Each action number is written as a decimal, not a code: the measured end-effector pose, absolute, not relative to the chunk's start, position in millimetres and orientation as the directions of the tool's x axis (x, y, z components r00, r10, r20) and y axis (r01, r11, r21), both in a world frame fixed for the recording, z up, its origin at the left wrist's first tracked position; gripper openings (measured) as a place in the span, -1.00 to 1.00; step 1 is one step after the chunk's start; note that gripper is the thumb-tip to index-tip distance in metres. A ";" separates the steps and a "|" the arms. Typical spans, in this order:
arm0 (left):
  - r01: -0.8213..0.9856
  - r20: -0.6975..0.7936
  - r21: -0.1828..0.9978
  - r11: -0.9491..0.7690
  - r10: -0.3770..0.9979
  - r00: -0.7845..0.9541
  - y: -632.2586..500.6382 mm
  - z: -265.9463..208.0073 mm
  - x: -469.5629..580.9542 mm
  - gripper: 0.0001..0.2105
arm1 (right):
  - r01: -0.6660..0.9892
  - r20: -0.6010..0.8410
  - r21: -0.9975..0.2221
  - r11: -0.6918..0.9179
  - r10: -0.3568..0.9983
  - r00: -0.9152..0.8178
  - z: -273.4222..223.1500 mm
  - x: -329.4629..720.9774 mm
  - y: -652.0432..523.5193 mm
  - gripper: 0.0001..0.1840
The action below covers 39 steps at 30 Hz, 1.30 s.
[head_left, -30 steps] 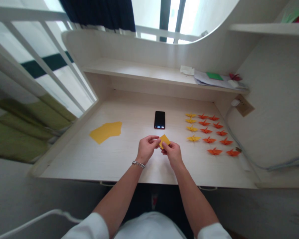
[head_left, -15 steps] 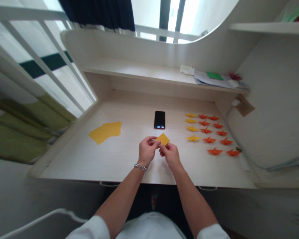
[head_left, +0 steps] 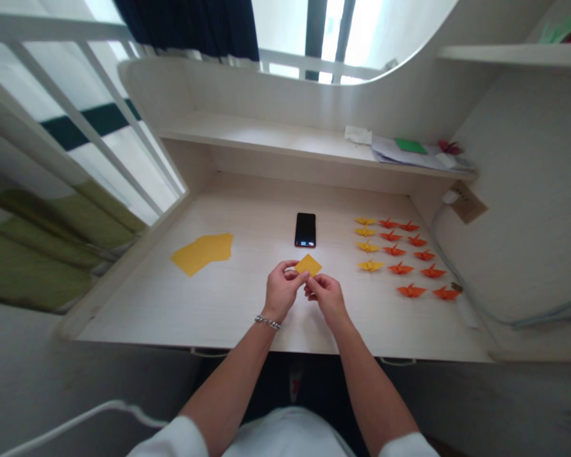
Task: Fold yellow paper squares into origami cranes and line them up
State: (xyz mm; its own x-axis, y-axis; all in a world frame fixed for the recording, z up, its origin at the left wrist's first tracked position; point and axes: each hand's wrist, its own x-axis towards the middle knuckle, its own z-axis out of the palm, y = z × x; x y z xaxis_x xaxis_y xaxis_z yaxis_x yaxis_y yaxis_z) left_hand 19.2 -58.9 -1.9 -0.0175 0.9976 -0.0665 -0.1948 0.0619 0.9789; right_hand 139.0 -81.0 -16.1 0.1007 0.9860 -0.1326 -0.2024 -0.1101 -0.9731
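We sit at a pale wood-grain counter (head_left: 171, 317), looking down over both hands. In front of us is a small yellow paper square (head_left: 308, 264), turned cornerwise as a diamond, held over the counter just on our side of a dark smartphone (head_left: 305, 227). The left grip (head_left: 280, 291) is closed on the paper's left and lower edges, thumb on top. The right grip (head_left: 327, 298) is closed too, pinching the lower corner, its fingertips just beside the left thumb. A silver chain bracelet (head_left: 268, 322) circles our left wrist.

The phone lies flat, screen up; small lit marks glow along its near end, too tiny for us to read.

Well to the left: overlapping yellow paper sheets (head_left: 202, 252), lying flat. To the right we count four yellow origami cranes (head_left: 370, 266) in one column; beside them, ten orange origami cranes (head_left: 400, 269) in two columns of five.

On the shelf (head_left: 247, 132) behind, toward its right end: white papers (head_left: 383, 152) with a green sheet (head_left: 410, 146) on top, and a dark red folded paper piece (head_left: 450, 147). A white plug (head_left: 450, 197) sits in the wall outlet (head_left: 469, 204).
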 end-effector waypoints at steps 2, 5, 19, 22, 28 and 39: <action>-0.173 -0.071 0.983 0.065 0.997 -0.032 -59.4 -1.5 19.2 -0.54 | -0.222 -0.134 -0.970 -0.103 0.982 0.133 -13.1 143.4 -80.1 -0.69; -0.163 -0.070 0.984 0.066 0.997 -0.014 -60.8 0.1 20.7 -0.56 | -0.249 -0.118 -0.966 -0.071 0.977 0.179 -9.6 150.4 -77.1 -0.72; -0.191 -0.133 0.970 0.147 0.987 0.086 -63.1 1.1 22.8 -0.67 | -0.229 -0.163 -0.966 -0.121 0.971 0.177 -7.3 151.9 -75.3 -0.67; -0.182 -0.155 0.969 0.169 0.984 0.087 -63.0 -0.7 20.7 -0.72 | -0.238 -0.187 -0.961 -0.144 0.967 0.171 -5.1 152.7 -76.4 -0.65; -0.223 -0.164 0.959 0.174 0.984 0.066 -61.4 -3.7 18.6 -0.71 | -0.179 -0.143 -0.977 -0.118 0.980 0.136 -4.2 155.7 -77.5 -0.66; -0.293 -0.227 0.924 0.246 0.969 0.097 -61.5 -6.2 22.2 -0.71 | -0.247 -0.192 -0.959 -0.138 0.959 0.211 -12.5 152.7 -71.2 -0.62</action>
State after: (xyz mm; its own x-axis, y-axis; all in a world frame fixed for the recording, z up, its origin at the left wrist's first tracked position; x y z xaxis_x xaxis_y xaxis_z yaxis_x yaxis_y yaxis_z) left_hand 22.2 -61.5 -6.2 0.0968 0.9690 -0.2274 -0.2932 0.2461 0.9238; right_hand 152.7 -71.2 -12.5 0.2105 0.9586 -0.1917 -0.2468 -0.1376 -0.9592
